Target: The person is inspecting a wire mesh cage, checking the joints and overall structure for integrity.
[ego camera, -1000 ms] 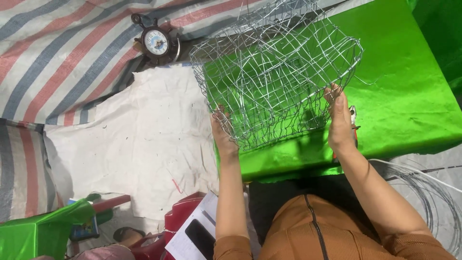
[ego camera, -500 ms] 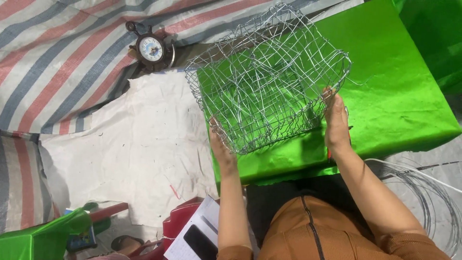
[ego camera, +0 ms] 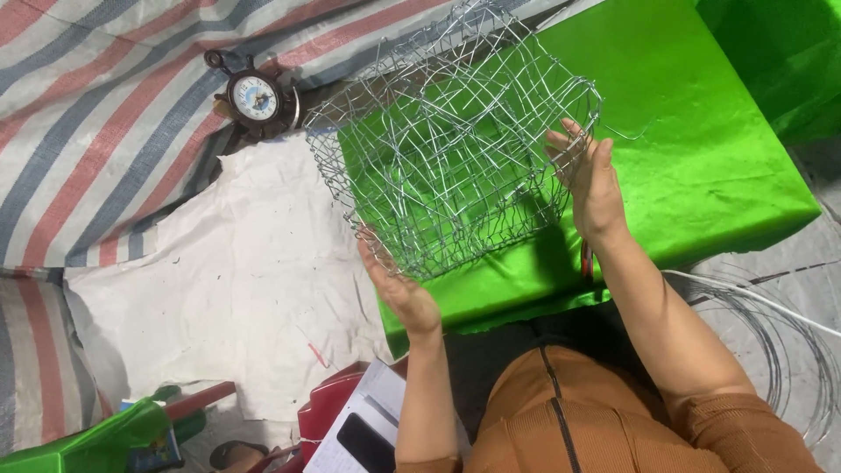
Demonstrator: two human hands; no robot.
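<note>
A silver wire mesh basket (ego camera: 455, 149) is held up over the green-covered table (ego camera: 710, 149), tilted with its opening toward me. My left hand (ego camera: 399, 285) presses its palm against the basket's near lower corner. My right hand (ego camera: 589, 180) holds the basket's right side, fingers spread along the rim wire. The basket is woven of thin crossing wires and hides part of the green cloth beneath it.
A small round clock (ego camera: 254, 98) in a dark frame lies on the striped tarp (ego camera: 105, 105). A white cloth (ego camera: 228, 289) covers the floor at the left. Coiled wire (ego camera: 780, 342) lies at the right. A dark phone (ego camera: 368, 442) rests on a white paper pad over a red stool.
The basket has turned and shifted up and left between my hands. My right hand has slid higher on the right rim, and my left hand stays under the near corner.
</note>
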